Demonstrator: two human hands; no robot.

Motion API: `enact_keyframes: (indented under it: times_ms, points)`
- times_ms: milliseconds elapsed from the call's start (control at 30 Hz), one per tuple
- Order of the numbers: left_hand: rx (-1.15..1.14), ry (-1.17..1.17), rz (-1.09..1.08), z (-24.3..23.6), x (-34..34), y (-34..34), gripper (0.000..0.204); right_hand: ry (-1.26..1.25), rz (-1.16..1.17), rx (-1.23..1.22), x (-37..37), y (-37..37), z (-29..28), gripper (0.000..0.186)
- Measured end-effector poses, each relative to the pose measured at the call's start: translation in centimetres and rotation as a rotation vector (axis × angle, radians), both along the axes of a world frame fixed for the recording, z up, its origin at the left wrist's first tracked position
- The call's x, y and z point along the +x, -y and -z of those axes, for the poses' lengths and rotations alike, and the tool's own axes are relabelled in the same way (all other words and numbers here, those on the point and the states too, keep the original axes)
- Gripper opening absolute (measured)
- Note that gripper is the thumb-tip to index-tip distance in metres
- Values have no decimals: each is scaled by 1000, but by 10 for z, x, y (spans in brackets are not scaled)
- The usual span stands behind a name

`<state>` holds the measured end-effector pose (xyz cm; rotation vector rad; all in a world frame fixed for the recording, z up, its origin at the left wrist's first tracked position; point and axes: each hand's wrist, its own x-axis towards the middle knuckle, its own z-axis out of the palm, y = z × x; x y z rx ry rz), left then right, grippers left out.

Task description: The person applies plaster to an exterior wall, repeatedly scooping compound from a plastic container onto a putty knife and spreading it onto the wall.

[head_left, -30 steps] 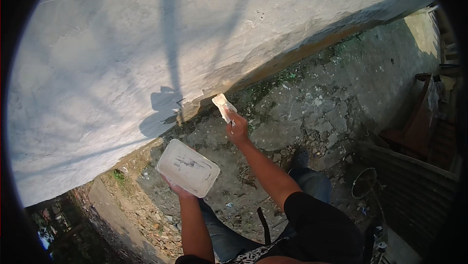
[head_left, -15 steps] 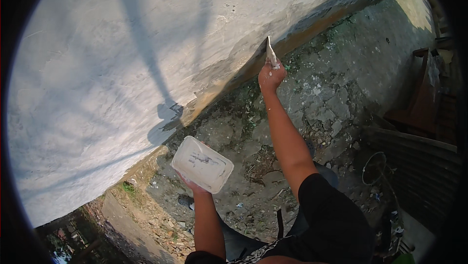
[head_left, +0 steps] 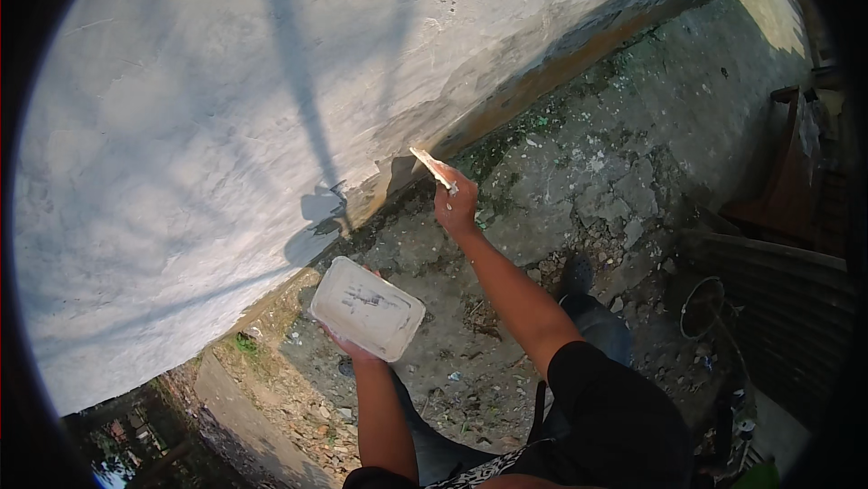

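Observation:
My left hand point(head_left: 348, 342) holds up a white rectangular plastic tub point(head_left: 380, 331) from below. Inside it, a pale paste coats the bottom, with dark streaks in the middle. My right hand point(head_left: 457, 200) is closed round a putty knife point(head_left: 432, 167), its blade edge smeared with white paste; the handle is hidden in the fist. White specks dot the fingers. The blade is just off the lower part of the whitewashed wall point(head_left: 181, 127), by a bare brownish strip along its base; whether it touches cannot be made out. Shadows of my arm and tools fall on the wall.
Cracked concrete ground point(head_left: 633, 155) with moss and white splashes runs along the wall. Loose rubble point(head_left: 334, 417) lies around my feet. At the right are a corrugated sheet point(head_left: 768, 290), a reddish-brown wooden piece point(head_left: 782, 173) and a bucket point(head_left: 701, 308).
My right hand has drawn back down and left with the putty knife, from farther along the wall's base toward the tub. The tub has stayed nearly in place.

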<state>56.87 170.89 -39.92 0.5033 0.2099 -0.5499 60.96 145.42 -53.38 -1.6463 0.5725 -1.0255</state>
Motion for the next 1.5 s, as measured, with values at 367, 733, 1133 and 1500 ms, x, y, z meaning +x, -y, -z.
enact_keyframes:
  times_ms: [367, 733, 1133, 1500]
  points:
    - [-54, 23, 22, 21, -11, -10, 80, -319, 412, 283, 42, 70, 14, 25]
    - [75, -115, 68, -9, -5, -49, 80, -21, 69, 72, 12, -41, 11, 39]
    - [91, -109, 23, -4, 8, -49, 88, -54, 72, -22, 39, -92, 3, 46]
    - [5, -68, 108, 19, -5, 4, 82, -241, 524, 484, 0, 153, 9, 26]
